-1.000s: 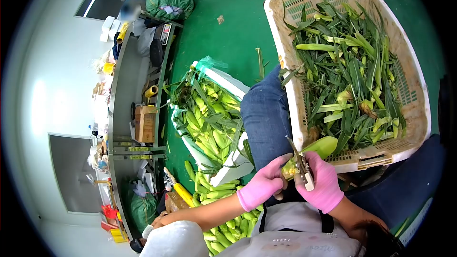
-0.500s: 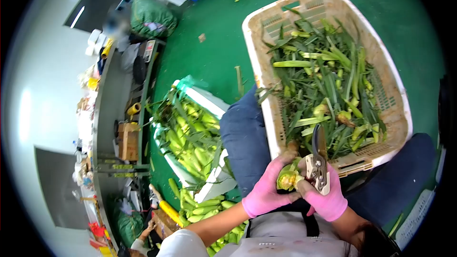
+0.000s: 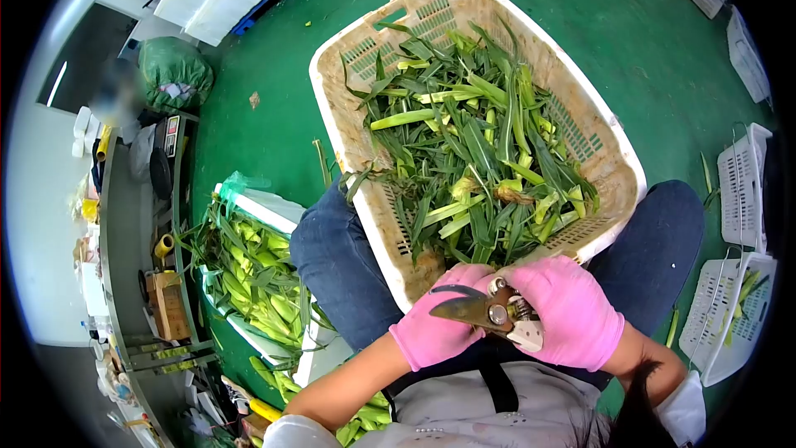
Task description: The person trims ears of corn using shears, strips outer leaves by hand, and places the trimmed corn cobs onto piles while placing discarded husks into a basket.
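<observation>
My right hand (image 3: pixel 572 311), in a pink glove, is closed around the handles of pruning shears (image 3: pixel 497 315). Their dark curved blade points left, across the front of my left hand (image 3: pixel 424 333). That hand wears a pink glove too, its fingers curled and close against the right hand. The ear of corn seen in it half a second ago is now hidden behind the shears and gloves. Just beyond both hands is the near rim of a dirty white plastic basket (image 3: pixel 609 120), propped between my knees. Cut green husks and leaves (image 3: pixel 489 149) are heaped inside.
Left of my leg, a white box (image 3: pixel 269 209) holds unhusked corn (image 3: pixel 269 282), with trimmed ears (image 3: pixel 365 419) on the floor nearby. White crates (image 3: pixel 740 187) stand at right. A cluttered workbench (image 3: pixel 133 257) runs along the left, a green sack (image 3: pixel 174 75) beyond it.
My view has swung right, so the basket appears further left. The shears have turned from pointing up to pointing left across my left hand, and the ear's cut end has gone out of sight.
</observation>
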`<state>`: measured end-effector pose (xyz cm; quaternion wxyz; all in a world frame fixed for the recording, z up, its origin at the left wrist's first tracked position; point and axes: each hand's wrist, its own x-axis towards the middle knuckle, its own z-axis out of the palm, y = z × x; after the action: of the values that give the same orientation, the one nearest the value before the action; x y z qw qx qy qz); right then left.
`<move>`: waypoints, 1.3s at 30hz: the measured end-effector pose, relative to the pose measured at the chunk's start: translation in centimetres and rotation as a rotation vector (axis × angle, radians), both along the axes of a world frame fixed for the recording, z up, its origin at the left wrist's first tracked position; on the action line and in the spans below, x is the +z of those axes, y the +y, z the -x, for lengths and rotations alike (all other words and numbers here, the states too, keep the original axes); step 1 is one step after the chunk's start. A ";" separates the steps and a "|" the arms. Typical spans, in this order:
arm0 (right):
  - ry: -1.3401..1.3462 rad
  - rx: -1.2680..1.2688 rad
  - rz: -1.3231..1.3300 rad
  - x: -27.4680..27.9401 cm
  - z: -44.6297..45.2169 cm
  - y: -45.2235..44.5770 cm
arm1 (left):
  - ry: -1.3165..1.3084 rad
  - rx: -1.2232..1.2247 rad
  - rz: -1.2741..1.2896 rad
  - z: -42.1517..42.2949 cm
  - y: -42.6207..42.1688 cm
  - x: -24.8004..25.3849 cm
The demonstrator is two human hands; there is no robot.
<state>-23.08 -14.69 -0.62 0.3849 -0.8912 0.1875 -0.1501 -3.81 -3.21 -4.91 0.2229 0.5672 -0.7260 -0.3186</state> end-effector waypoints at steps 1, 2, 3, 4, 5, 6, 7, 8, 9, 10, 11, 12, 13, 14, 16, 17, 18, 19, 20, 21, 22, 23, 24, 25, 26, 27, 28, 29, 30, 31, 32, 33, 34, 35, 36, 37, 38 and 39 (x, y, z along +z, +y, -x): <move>0.040 0.020 -0.003 -0.1 -0.2 -0.2 | -0.068 -0.034 0.005 -0.2 -0.2 0.1; 0.047 0.015 -0.010 -0.3 -0.4 -0.4 | -0.135 -0.068 0.012 -0.3 -0.5 0.1; 0.054 0.009 -0.014 -0.5 -0.7 -0.5 | -0.114 -0.056 -0.004 -0.4 -0.6 0.0; 0.059 0.002 -0.018 -0.5 -0.9 -0.8 | -0.091 -0.041 -0.013 -0.4 -0.8 -0.1; 0.091 -0.011 -0.025 -0.2 -1.2 -1.0 | -0.068 -0.026 -0.023 -0.3 -0.9 -0.1; 0.064 -0.027 -0.013 -0.2 -1.5 -1.0 | -0.046 -0.013 -0.034 -0.2 -1.1 -0.2; 0.036 -0.047 -0.005 -0.4 -1.7 -1.0 | -0.053 -0.016 -0.018 -0.5 -1.0 -0.5; 0.011 -0.072 0.000 -0.8 -1.8 -0.9 | -0.026 -0.024 -0.082 -0.6 -1.0 -0.4; 0.030 -0.085 -0.050 -1.2 -1.8 -0.9 | -0.001 -0.033 -0.145 -0.8 -1.2 -0.2; 0.048 -0.097 -0.096 -1.6 -1.8 -1.0 | 0.023 -0.043 -0.206 -0.9 -1.4 -0.1; 0.066 -0.109 -0.145 -1.9 -1.7 -1.0 | 0.032 -0.040 -0.135 -1.0 -1.0 -1.4; 0.042 -0.128 -0.286 -2.1 -1.6 -1.1 | 0.094 -0.025 -0.113 -1.1 -0.8 -1.3; 0.016 -0.142 -0.426 -2.3 -1.5 -1.2 | 0.153 -0.006 -0.088 -1.2 -0.7 -1.1; -0.010 -0.156 -0.566 -2.4 -1.5 -1.4 | 0.212 0.013 -0.065 -1.4 -0.6 -0.9; -0.010 -0.127 -0.786 -2.2 -1.5 -1.8 | 0.249 -0.008 -0.056 -1.8 -0.8 -0.9; -0.017 -0.114 -0.815 -2.3 -1.5 -2.0 | 0.256 -0.013 -0.057 -1.9 -0.9 -1.0; -0.025 -0.104 -0.843 -2.3 -1.4 -2.1 | 0.264 -0.020 -0.057 -2.0 -1.0 -1.1; -0.021 -0.082 -0.850 -2.3 -1.3 -2.2 | 0.270 -0.013 -0.081 -2.0 -1.1 -1.1; -0.043 -0.086 -0.878 -2.4 -1.3 -2.3 | 0.276 -0.006 -0.104 -2.1 -1.2 -0.8; -0.065 -0.090 -0.904 -2.4 -1.3 -2.3 | 0.282 0.001 -0.126 -2.1 -1.3 -0.8; -0.085 -0.093 -0.930 -2.4 -1.3 -2.4 | 0.297 0.018 -0.155 -2.1 -1.3 -0.8; -0.039 -0.112 -0.837 -2.1 -1.4 -2.3 | 0.311 0.036 -0.184 -2.1 -1.3 -0.8; 0.005 -0.126 -0.744 -1.7 -1.6 -2.2 | 0.323 0.058 -0.211 -2.1 -1.3 -0.8; 0.047 -0.137 -0.649 -1.4 -1.8 -2.0 | 0.295 0.066 -0.189 -1.9 -1.3 -1.0; 0.089 -0.131 -0.474 -1.3 -1.9 -1.8 | 0.263 0.076 -0.165 -1.8 -1.3 -1.4; -0.008 -0.171 -0.258 -2.0 -1.8 -1.7 | 0.230 0.090 -0.137 -1.9 -1.3 -1.4; -0.113 -0.203 -0.040 -2.7 -1.5 -1.8 | 0.249 0.115 -0.136 -2.3 -1.1 -1.1; -0.049 -0.319 -0.045 -2.8 -1.4 -2.3 | 0.264 0.149 -0.129 -3.0 -0.8 -0.5; -0.112 -0.422 0.099 -4.1 -0.9 -2.8 | 0.273 0.194 -0.116 -3.8 -0.3 0.1; -0.122 -0.555 -0.284 -3.8 -1.1 -2.9 | 0.263 0.212 -0.008 -4.9 0.2 0.8; -0.214 -0.624 -0.532 -4.1 -0.9 -2.7 | 0.278 0.273 0.073 -5.8 1.1 1.1; -0.245 -0.727 -0.677 -4.7 -0.6 -2.1 | 0.319 0.369 0.102 -6.2 2.4 1.4; -0.191 -0.691 -0.792 -3.9 -0.9 -1.9 | 0.371 0.454 0.129 -6.5 3.7 1.7; -0.189 -0.651 -0.764 -3.9 -1.6 -1.2 | 0.302 0.501 0.164 -6.9 5.0 2.6; -0.167 -0.588 -0.762 -3.5 -2.2 -0.5 | 0.388 0.590 0.211 -7.1 6.5 3.2; -0.207 -0.564 -0.778 -3.7 -3.1 0.1 | 0.473 0.678 0.263 -7.3 8.2 3.7; -0.243 -0.538 -0.800 -4.1 -4.0 0.9 | 0.555 0.767 0.318 -7.4 10.3 4.3; -0.328 -0.493 -0.868 -5.2 -4.1 1.7 | 0.621 0.900 0.342 -7.7 13.4 4.9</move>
<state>-18.95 -12.99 -5.77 0.6962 -0.5438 0.3740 -0.2824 3.88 10.21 0.04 0.6280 0.6561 -0.3549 -0.2219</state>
